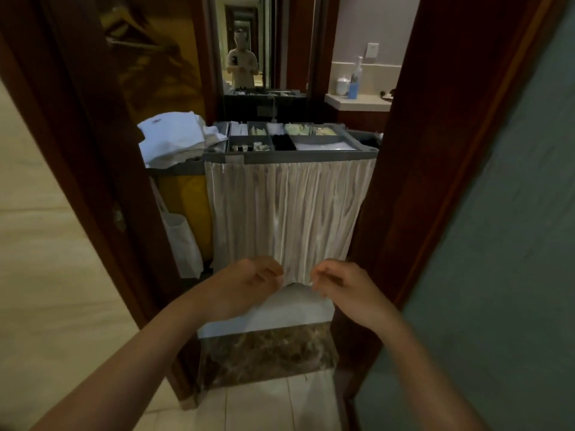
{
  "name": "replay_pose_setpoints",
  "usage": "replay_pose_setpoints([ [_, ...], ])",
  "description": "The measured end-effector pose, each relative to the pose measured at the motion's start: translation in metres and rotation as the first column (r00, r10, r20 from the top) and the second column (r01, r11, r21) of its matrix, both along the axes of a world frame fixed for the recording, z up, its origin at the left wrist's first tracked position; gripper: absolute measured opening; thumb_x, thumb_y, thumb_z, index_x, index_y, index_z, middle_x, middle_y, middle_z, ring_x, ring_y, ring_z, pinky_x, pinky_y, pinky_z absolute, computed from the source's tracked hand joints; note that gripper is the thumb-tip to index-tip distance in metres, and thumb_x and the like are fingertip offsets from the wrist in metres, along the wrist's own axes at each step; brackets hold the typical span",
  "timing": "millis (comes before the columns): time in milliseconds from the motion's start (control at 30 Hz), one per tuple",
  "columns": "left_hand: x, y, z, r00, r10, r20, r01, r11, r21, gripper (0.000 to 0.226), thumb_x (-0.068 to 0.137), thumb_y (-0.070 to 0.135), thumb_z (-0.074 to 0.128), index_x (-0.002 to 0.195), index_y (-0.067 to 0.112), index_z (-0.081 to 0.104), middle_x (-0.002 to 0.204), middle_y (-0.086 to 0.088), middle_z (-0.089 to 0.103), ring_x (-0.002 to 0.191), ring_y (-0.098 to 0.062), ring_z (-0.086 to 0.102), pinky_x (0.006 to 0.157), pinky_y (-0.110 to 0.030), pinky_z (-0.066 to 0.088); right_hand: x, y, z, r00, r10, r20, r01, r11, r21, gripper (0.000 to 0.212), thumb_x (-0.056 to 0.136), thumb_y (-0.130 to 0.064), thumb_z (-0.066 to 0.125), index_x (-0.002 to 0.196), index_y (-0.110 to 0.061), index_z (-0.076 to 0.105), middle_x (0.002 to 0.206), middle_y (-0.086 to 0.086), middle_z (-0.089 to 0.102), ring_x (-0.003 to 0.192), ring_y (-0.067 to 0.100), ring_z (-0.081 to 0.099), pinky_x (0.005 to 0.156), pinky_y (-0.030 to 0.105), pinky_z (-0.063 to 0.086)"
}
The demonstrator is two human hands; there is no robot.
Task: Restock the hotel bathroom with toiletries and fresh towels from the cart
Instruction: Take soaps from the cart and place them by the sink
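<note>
A housekeeping cart (289,155) stands in the doorway straight ahead. Its grey top tray holds compartments of small toiletries (252,147). A pleated white curtain (286,213) hangs over the cart's front. My left hand (249,283) and my right hand (340,284) are held low in front of the curtain's bottom edge, fingers curled, thumb and fingertips close together. Both overlap the hem, and I cannot tell if either pinches it. A heap of white linen (174,136) lies on the cart's left end, above a yellow bag (186,209).
Dark wooden door frames (413,181) close in on both sides of the cart. A white bag (183,244) hangs at the cart's left. Behind it are a mirror (245,42) and a counter (357,102) with bottles. A marble threshold (267,353) lies below my hands.
</note>
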State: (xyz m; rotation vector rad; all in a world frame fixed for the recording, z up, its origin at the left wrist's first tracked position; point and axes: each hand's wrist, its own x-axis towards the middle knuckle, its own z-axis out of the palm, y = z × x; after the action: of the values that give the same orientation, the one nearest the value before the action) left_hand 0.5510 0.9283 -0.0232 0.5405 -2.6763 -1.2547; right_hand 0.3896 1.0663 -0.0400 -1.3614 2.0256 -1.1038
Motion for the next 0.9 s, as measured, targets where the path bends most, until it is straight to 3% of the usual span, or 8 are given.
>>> replay_pose_setpoints([
  [167,-0.035,-0.081,0.0,0.999,0.041,-0.004,-0.041,0.999,-0.015,0.016,0.095,0.027,0.047,0.111,0.029,0.05,0.105,0.006,0.059,0.093,0.002,0.056,0.075,-0.006,0.044,-0.04,-0.073,0.002,1.0,-0.019,-0.006,0.02,0.999,0.045,0.018,0.092,-0.017,0.053,0.083,-0.028,0.063,0.085,-0.01,0.065,0.087,0.009,0.062,0.084,0.03,0.049],
  [233,-0.046,-0.116,0.0,0.999,0.036,0.016,-0.036,0.999,-0.026,0.022,0.096,0.028,0.047,0.115,0.023,0.053,0.109,0.001,0.061,0.097,-0.005,0.059,0.076,-0.011,0.045,-0.057,-0.106,0.005,1.0,-0.015,-0.025,0.016,0.998,0.069,0.018,0.092,-0.017,0.054,0.082,-0.028,0.064,0.086,-0.008,0.066,0.086,0.01,0.063,0.085,0.034,0.051],
  [333,-0.062,-0.167,0.004,0.996,0.044,0.074,-0.042,0.999,-0.032,0.032,0.097,0.03,0.044,0.125,0.018,0.05,0.118,0.002,0.058,0.103,-0.008,0.055,0.076,-0.004,0.04,-0.079,-0.156,0.008,0.999,-0.019,-0.049,0.022,0.998,0.063,0.017,0.092,-0.021,0.054,0.083,-0.031,0.064,0.087,-0.006,0.066,0.088,0.01,0.063,0.087,0.039,0.052],
  [567,-0.105,-0.251,0.002,0.994,0.09,0.063,-0.093,0.995,0.045,0.032,0.096,0.027,0.045,0.126,0.017,0.051,0.115,0.003,0.056,0.103,-0.006,0.052,0.073,-0.001,0.039,-0.123,-0.236,0.006,0.999,-0.034,-0.039,0.036,0.998,0.054,0.012,0.092,-0.023,0.055,0.089,-0.03,0.065,0.087,-0.007,0.066,0.085,0.009,0.063,0.083,0.035,0.052],
  [700,-0.126,-0.289,-0.008,0.989,0.134,0.057,-0.137,0.99,0.04,0.028,0.095,0.03,0.047,0.122,0.023,0.053,0.11,0.008,0.057,0.106,-0.008,0.056,0.084,-0.017,0.047,-0.154,-0.275,-0.002,1.0,-0.006,-0.014,0.007,0.995,0.095,0.012,0.092,-0.026,0.054,0.097,-0.026,0.065,0.089,-0.008,0.066,0.084,0.007,0.064,0.083,0.031,0.052],
  [767,-0.139,-0.312,-0.014,0.986,0.156,0.064,-0.157,0.987,0.024,0.027,0.095,0.03,0.047,0.12,0.025,0.054,0.108,0.009,0.057,0.106,-0.008,0.057,0.082,-0.016,0.047,-0.17,-0.299,-0.004,1.0,0.022,-0.005,-0.022,0.996,0.092,0.014,0.094,-0.026,0.052,0.098,-0.024,0.065,0.089,-0.008,0.066,0.083,0.006,0.064,0.083,0.028,0.052],
  [900,-0.17,-0.35,-0.017,0.978,0.195,0.079,-0.197,0.98,0.018,0.024,0.095,0.031,0.046,0.118,0.027,0.053,0.104,0.016,0.056,0.099,0.004,0.055,0.079,-0.014,0.045,-0.206,-0.349,-0.006,0.997,0.069,0.039,-0.072,0.996,0.062,0.012,0.094,-0.024,0.051,0.094,-0.025,0.063,0.089,-0.004,0.067,0.083,0.008,0.064,0.08,0.025,0.05],
])
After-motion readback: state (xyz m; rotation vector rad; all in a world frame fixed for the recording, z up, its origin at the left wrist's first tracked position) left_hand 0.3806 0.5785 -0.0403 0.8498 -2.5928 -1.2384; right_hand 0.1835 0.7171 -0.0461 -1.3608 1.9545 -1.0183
